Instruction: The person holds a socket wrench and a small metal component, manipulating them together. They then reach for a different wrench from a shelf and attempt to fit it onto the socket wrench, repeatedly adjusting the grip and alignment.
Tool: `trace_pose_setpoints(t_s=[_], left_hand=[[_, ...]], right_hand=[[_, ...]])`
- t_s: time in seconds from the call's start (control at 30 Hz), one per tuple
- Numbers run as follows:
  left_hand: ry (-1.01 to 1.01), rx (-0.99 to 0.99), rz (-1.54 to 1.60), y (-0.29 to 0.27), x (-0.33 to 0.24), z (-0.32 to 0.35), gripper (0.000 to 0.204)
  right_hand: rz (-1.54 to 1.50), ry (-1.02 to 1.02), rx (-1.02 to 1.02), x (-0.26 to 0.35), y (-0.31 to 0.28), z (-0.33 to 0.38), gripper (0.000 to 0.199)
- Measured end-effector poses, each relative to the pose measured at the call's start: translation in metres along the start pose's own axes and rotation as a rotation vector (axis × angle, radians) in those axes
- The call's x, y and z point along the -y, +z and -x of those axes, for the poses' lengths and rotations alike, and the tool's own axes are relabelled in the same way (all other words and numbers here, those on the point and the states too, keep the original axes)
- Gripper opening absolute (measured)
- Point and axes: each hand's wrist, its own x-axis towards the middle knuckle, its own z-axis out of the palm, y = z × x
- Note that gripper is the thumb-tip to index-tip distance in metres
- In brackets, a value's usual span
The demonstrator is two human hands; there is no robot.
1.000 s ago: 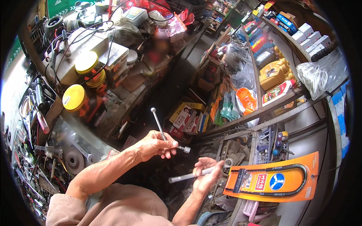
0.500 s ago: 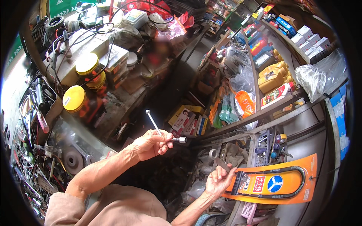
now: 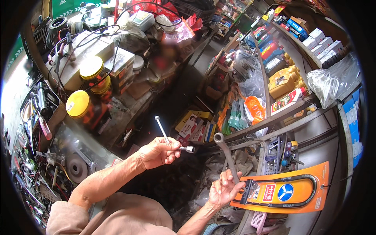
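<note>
My left hand [image 3: 158, 153] is closed around a socket wrench. Its bright metal bar [image 3: 161, 128] with a rounded end sticks up past the fingers, and the short socket [image 3: 190, 149] points right. To the right and lower, my right hand [image 3: 223, 191] grips a grey ring spanner [image 3: 226, 150] between fingers and thumb. The spanner's ring end is up, tilted left; its lower end is partly hidden by the hand. Right beside the thumb hangs an orange card [image 3: 319, 184] carrying a black U-shaped lock [image 3: 291, 178]. I cannot tell whether the hand touches the card.
Yellow-lidded jars [image 3: 78, 103] and a grey box [image 3: 88, 49] crowd the bench at left. Tools lie heaped at the far left near a grinding disc [image 3: 76, 166]. On the right, shelves hold yellow oil jugs [image 3: 282, 81]; below is a pink basket [image 3: 258, 220].
The ring spanner has swung up and now shows more of its length above my right hand. My left hand has shifted slightly right with the socket wrench.
</note>
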Motion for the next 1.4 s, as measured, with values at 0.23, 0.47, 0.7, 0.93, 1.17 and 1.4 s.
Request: trace_pose_setpoints(t_s=[0.23, 0.47, 0.7, 0.93, 1.17, 1.4], left_hand=[[-0.007, 0.023, -0.004, 0.000, 0.002, 0.000, 0.010], [-0.013, 0.045, -0.030, 0.001, 0.002, 0.003, 0.012], [-0.048, 0.054, -0.100, 0.009, 0.002, 0.005, 0.015], [-0.057, 0.070, -0.097, 0.009, 0.002, 0.006, 0.015], [-0.067, 0.095, -0.099, 0.008, 0.001, 0.005, 0.014], [-0.082, 0.114, -0.080, 0.011, -0.001, 0.006, 0.013]], right_hand=[[-0.206, 0.112, 0.010, -0.011, -0.015, 0.002, 0.029], [-0.252, 0.129, -0.031, -0.022, -0.021, -0.001, 0.029], [-0.262, 0.159, 0.003, -0.028, -0.037, -0.012, 0.027], [-0.129, 0.158, -0.017, -0.031, -0.032, -0.024, 0.016], [-0.140, 0.138, 0.020, -0.029, -0.041, -0.031, 0.018], [-0.107, 0.133, 0.045, -0.024, -0.044, -0.037, 0.018]])
